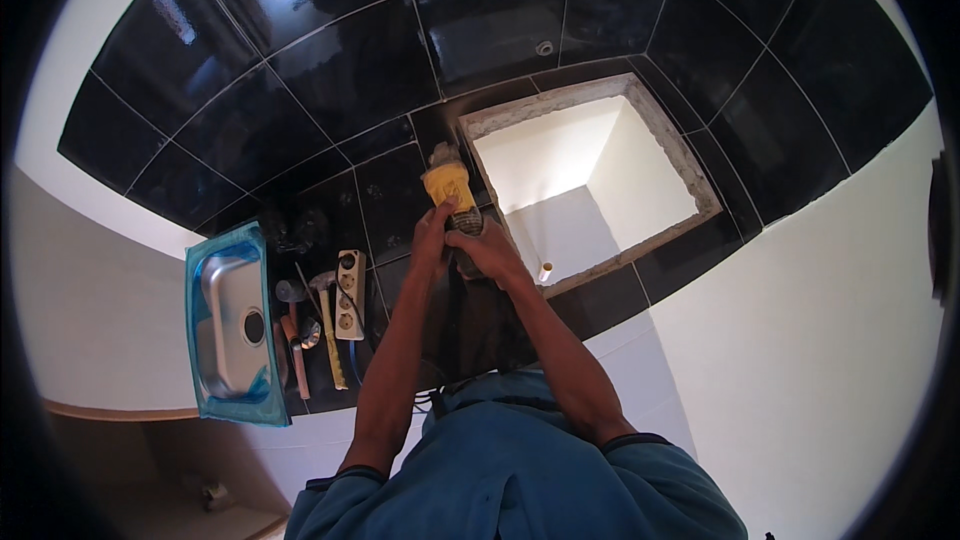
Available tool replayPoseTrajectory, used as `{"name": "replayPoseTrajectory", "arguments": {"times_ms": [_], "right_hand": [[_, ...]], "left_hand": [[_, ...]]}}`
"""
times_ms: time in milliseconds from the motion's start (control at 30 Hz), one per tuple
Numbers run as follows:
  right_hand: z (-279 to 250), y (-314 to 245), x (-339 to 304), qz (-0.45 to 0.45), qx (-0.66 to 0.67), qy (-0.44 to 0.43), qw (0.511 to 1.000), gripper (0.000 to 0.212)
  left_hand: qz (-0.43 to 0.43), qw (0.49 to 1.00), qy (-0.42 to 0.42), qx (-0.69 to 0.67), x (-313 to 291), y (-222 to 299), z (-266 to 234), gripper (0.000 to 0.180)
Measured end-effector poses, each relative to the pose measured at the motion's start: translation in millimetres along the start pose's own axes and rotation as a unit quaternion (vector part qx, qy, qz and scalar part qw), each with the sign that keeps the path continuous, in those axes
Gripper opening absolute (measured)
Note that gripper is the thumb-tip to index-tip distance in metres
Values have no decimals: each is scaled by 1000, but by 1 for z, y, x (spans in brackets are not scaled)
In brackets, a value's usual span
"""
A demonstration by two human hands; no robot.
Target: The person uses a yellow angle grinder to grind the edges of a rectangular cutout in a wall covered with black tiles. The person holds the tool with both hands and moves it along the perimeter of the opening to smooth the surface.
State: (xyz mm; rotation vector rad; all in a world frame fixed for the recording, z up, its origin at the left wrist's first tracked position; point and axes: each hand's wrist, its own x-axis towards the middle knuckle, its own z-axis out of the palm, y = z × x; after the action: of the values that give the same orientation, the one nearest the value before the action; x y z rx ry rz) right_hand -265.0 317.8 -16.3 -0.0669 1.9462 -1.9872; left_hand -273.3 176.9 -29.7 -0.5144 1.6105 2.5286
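Both my hands are wrapped around a dusty angle grinder (450, 188) with a yellow front part and a dark body. My left hand (431, 235) grips its left side, with the thumb near the yellow part. My right hand (488, 248) closes around the body a little lower and to the right. The tool's far end rests on or hovers just over the black tiled countertop (388, 180); I cannot tell which. Just right of it is a rectangular cutout with a rough grey edge (672, 143).
Left on the counter stand a steel sink (222, 290) edged in blue film, a power strip (350, 295), a hammer (332, 340) and other hand tools. A pipe end (545, 271) shows down in the cutout. Black wall tiles (490, 25) rise behind.
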Motion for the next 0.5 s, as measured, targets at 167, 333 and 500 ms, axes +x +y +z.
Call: {"name": "replayPoseTrajectory", "arguments": {"times_ms": [167, 333, 500], "right_hand": [[-1, -1, -13, -1, -4, -1, 1000, 39], [-2, -12, -29, 34, -21, 19, 999, 51], [-3, 15, -24, 35, -34, 26, 998, 59]], "left_hand": [[-3, 1000, 2, -4, -8, -7, 0, 45], [3, 1000, 7, -1, -23, -5, 7, 50], [-5, 1000, 0, 0, -29, -10, 6, 54]]}}
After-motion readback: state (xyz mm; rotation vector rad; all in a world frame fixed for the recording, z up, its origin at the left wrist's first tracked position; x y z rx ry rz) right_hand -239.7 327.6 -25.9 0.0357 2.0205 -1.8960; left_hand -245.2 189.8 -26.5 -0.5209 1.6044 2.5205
